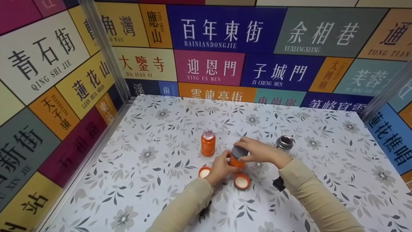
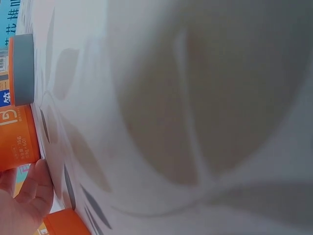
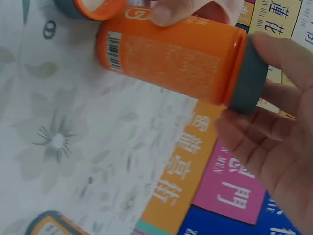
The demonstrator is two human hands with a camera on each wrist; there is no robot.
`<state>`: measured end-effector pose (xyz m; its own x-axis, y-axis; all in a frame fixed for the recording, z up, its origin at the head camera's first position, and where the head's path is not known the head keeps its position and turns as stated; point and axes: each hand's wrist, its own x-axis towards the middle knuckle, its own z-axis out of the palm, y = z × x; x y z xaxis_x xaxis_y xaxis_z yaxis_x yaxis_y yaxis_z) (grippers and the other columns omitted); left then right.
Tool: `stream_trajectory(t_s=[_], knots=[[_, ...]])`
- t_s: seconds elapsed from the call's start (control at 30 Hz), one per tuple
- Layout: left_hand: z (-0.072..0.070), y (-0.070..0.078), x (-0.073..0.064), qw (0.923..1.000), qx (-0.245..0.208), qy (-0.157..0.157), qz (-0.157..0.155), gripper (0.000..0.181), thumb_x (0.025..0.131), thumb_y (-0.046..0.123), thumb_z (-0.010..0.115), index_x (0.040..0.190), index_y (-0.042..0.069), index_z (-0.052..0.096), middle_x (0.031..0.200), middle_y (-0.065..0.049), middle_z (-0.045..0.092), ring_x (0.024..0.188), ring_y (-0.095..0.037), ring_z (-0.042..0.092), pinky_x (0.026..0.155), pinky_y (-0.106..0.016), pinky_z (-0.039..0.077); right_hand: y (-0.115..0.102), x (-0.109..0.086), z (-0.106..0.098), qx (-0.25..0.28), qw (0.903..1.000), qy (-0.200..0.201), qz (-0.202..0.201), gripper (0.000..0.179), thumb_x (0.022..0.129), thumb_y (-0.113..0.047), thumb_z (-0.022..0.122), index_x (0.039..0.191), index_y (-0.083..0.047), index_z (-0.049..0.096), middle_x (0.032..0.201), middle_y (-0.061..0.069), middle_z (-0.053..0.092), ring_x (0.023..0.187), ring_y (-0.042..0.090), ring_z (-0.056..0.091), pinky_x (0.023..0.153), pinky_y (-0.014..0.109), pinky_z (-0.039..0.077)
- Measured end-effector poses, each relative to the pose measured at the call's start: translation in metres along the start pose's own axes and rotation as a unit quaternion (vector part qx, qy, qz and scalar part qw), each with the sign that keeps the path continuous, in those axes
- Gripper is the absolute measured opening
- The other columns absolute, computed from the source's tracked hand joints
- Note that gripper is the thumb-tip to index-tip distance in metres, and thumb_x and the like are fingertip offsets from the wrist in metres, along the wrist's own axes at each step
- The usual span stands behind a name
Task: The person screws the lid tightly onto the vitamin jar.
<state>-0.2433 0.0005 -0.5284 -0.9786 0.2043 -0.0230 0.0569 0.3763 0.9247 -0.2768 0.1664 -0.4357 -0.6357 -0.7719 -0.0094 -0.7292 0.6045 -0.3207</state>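
Observation:
An orange bottle (image 1: 236,162) with a grey lid (image 1: 239,152) stands between my hands. My left hand (image 1: 222,167) grips its body low down, thumb and fingers round it. The thumb shows on the label side in the right wrist view. My right hand (image 1: 254,149) holds the lid from above; in the right wrist view its fingers (image 3: 239,132) and thumb are at the rim of the lid (image 3: 249,73). Close by lie two caps with orange rims and pale insides, one (image 1: 242,182) in front of the bottle, the other (image 1: 204,173) partly behind my left wrist.
A second orange bottle (image 1: 208,145), its top covered in silvery foil, stands to the left. Beyond my right wrist is a grey container (image 1: 285,143) with a dark round mouth. A floral cloth covers the table (image 1: 154,180); sign-patterned walls (image 1: 209,67) border it.

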Motion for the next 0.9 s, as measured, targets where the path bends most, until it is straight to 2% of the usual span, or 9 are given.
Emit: stream_trajectory(t_s=[0.17,0.3,0.47,0.57,0.73,0.83,0.9], knots=[[0.004,0.001,-0.003,0.9999,-0.002,0.007,-0.015,0.045,0.07,0.02,0.079,0.106,0.017,0.053,0.11,0.001,0.059,0.086,-0.009,0.054,0.081,-0.026,0.046,0.006,-0.003,0.011,0.043,0.9982,0.041,0.006,0.043,0.081,-0.02,0.063,0.117,0.001,0.055,0.105,0.011,0.051,0.082,0.016,0.05,0.07,0.03,0.044],[0.005,0.001,-0.004,0.9997,0.008,0.014,-0.017,0.044,0.07,0.022,0.079,0.106,0.018,0.054,0.111,0.0,0.059,0.087,-0.008,0.054,0.081,-0.026,0.046,0.006,-0.004,0.015,0.052,0.9969,0.06,0.005,0.044,0.081,-0.021,0.063,0.117,0.001,0.054,0.106,0.013,0.051,0.083,0.017,0.05,0.071,0.031,0.044],[0.005,0.0,-0.005,0.9995,0.021,0.02,0.013,0.047,0.071,0.021,0.078,0.11,0.015,0.053,0.112,-0.003,0.06,0.089,-0.011,0.057,0.081,-0.028,0.047,0.005,-0.004,0.013,0.04,0.9973,0.061,-0.002,0.043,0.081,-0.019,0.063,0.117,0.003,0.053,0.106,0.014,0.052,0.085,0.019,0.051,0.073,0.034,0.045],[0.006,0.001,-0.005,0.9993,0.021,0.019,0.024,0.05,0.073,0.02,0.076,0.115,0.012,0.052,0.114,-0.006,0.06,0.096,-0.014,0.057,0.085,-0.031,0.046,0.004,-0.003,0.01,0.034,0.9978,0.057,-0.004,0.043,0.08,-0.019,0.063,0.116,0.002,0.054,0.106,0.014,0.053,0.085,0.02,0.051,0.073,0.034,0.046],[0.003,0.003,-0.006,0.9997,0.018,0.016,0.001,0.058,0.075,0.02,0.075,0.125,0.009,0.047,0.125,-0.009,0.054,0.11,-0.021,0.053,0.094,-0.037,0.042,0.006,-0.004,0.005,0.004,0.9985,0.052,0.019,0.046,0.078,-0.022,0.065,0.118,0.0,0.056,0.104,0.014,0.054,0.084,0.02,0.051,0.073,0.034,0.045],[-0.003,0.006,-0.008,0.998,0.055,0.03,0.005,0.059,0.076,0.019,0.074,0.127,0.008,0.047,0.126,-0.011,0.053,0.111,-0.025,0.052,0.093,-0.038,0.042,0.011,-0.008,0.001,-0.027,0.9974,0.054,0.04,0.048,0.078,-0.025,0.066,0.12,-0.003,0.057,0.103,0.014,0.055,0.084,0.022,0.051,0.072,0.037,0.045],[-0.009,0.009,-0.01,0.9948,0.091,0.042,0.019,0.057,0.076,0.018,0.074,0.125,0.007,0.048,0.123,-0.011,0.055,0.109,-0.026,0.053,0.092,-0.038,0.043,0.016,-0.011,-0.002,-0.048,0.9958,0.053,0.056,0.048,0.078,-0.026,0.065,0.12,-0.004,0.057,0.103,0.014,0.056,0.085,0.024,0.052,0.073,0.039,0.045]])
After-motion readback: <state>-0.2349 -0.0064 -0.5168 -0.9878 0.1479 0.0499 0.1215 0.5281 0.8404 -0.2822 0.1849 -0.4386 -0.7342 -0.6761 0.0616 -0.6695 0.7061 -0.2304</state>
